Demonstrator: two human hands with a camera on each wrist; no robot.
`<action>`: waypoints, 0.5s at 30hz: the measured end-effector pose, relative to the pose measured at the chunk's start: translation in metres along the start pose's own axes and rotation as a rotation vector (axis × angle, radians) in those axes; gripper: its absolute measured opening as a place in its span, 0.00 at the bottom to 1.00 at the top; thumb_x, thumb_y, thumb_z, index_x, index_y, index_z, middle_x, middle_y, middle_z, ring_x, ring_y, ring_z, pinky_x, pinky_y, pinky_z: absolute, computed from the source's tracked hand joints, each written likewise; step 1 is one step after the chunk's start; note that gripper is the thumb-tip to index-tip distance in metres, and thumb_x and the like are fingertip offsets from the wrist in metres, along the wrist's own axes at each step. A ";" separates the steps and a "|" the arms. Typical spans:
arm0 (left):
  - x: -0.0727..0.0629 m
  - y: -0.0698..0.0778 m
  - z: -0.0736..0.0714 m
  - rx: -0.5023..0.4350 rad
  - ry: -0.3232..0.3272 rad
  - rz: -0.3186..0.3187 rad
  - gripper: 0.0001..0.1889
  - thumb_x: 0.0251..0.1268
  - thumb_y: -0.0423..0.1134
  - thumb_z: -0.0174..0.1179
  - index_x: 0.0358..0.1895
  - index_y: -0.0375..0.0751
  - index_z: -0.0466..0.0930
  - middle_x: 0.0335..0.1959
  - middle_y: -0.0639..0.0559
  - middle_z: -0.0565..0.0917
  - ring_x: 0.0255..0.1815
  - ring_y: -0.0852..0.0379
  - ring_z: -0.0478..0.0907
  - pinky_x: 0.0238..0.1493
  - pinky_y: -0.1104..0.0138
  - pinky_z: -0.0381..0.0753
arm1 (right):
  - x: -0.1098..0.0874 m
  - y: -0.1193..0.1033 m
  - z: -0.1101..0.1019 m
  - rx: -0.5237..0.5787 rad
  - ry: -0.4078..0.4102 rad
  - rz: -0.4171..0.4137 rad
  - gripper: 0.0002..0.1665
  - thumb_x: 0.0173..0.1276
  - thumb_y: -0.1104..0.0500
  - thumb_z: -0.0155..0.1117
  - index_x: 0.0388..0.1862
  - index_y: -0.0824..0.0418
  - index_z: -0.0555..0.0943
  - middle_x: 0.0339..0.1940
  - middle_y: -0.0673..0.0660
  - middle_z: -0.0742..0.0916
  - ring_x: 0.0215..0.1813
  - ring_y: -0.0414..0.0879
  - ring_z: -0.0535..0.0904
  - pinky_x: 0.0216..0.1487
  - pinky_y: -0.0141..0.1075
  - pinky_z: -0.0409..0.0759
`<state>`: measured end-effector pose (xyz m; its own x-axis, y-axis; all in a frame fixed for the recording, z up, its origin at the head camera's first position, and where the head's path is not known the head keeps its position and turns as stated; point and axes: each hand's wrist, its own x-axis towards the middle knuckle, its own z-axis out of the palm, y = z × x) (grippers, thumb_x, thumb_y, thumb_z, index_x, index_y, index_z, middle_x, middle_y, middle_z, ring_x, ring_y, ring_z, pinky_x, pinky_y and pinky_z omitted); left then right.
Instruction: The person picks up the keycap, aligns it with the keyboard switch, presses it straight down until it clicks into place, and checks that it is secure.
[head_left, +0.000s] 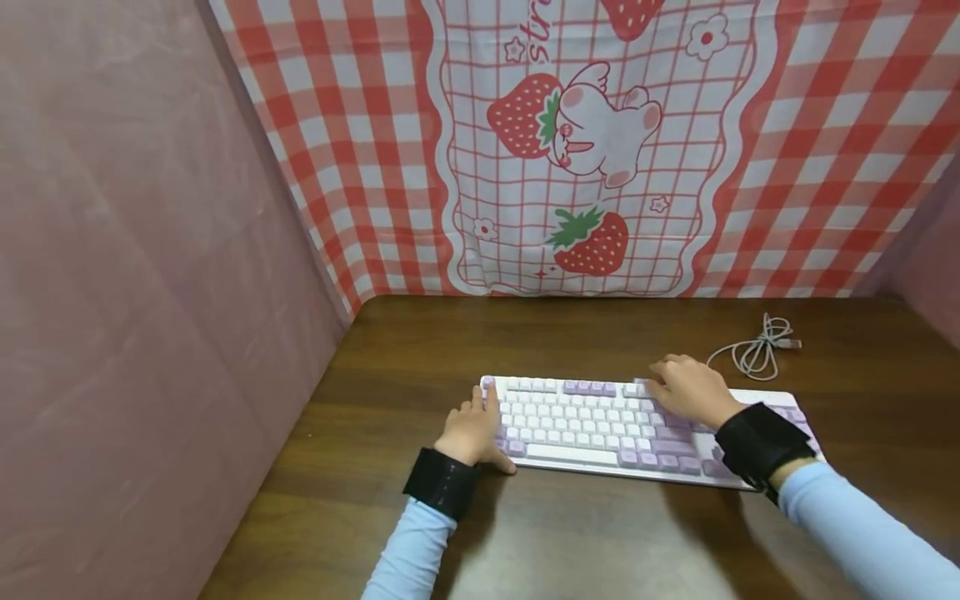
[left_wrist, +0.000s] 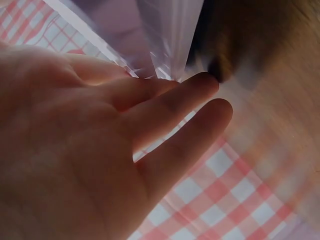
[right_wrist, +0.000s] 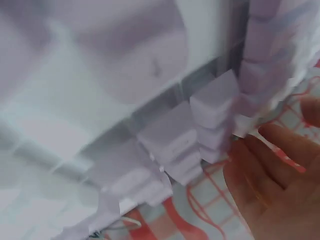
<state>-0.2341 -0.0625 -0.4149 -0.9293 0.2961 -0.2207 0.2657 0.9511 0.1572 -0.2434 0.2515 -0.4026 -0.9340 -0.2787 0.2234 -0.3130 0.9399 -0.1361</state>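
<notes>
A white and lilac keyboard [head_left: 577, 425] lies across the wooden table. At its left end is my left hand [head_left: 468, 429], fingers stretched along the left edge and thumb by the front corner. The left wrist view shows these fingers [left_wrist: 170, 110] nearly straight beside the keyboard's side. From the right, my right hand [head_left: 690, 387] reaches over the keys to the back edge. There its thumb lies on the near side and bent fingers reach past the edge. Close up, keycaps [right_wrist: 175, 135] fill the right wrist view, with the right hand [right_wrist: 280, 175] at the rim.
A pale USB cable [head_left: 759, 350], coiled and tied, lies behind the keyboard at the right. Red and white checked cloth [head_left: 375, 167] with strawberries hangs behind the table [head_left: 360, 500]. Pink fabric [head_left: 150, 292] hangs along the left side. Each wrist wears a black band [head_left: 442, 483].
</notes>
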 end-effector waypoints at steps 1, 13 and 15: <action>0.000 0.001 0.000 0.006 0.000 0.000 0.68 0.27 0.60 0.76 0.72 0.32 0.44 0.71 0.32 0.56 0.67 0.38 0.64 0.63 0.52 0.67 | 0.004 0.003 0.003 0.014 -0.023 0.000 0.18 0.61 0.57 0.58 0.41 0.70 0.82 0.37 0.67 0.85 0.42 0.64 0.80 0.38 0.55 0.77; 0.000 0.003 -0.002 0.033 0.025 0.002 0.68 0.25 0.61 0.76 0.72 0.31 0.46 0.70 0.33 0.59 0.65 0.39 0.67 0.61 0.52 0.70 | 0.023 0.005 0.011 0.095 -0.171 0.061 0.16 0.63 0.56 0.53 0.32 0.65 0.84 0.33 0.65 0.86 0.40 0.63 0.81 0.39 0.53 0.75; 0.000 0.002 -0.002 0.037 0.024 0.002 0.68 0.25 0.61 0.76 0.72 0.31 0.46 0.70 0.33 0.59 0.64 0.39 0.67 0.60 0.52 0.70 | 0.025 0.004 0.010 0.097 -0.193 0.080 0.16 0.63 0.55 0.53 0.28 0.64 0.83 0.33 0.66 0.86 0.38 0.63 0.81 0.37 0.53 0.75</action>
<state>-0.2338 -0.0612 -0.4126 -0.9345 0.2962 -0.1973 0.2764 0.9533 0.1220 -0.2698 0.2461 -0.4074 -0.9692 -0.2456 0.0202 -0.2431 0.9397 -0.2404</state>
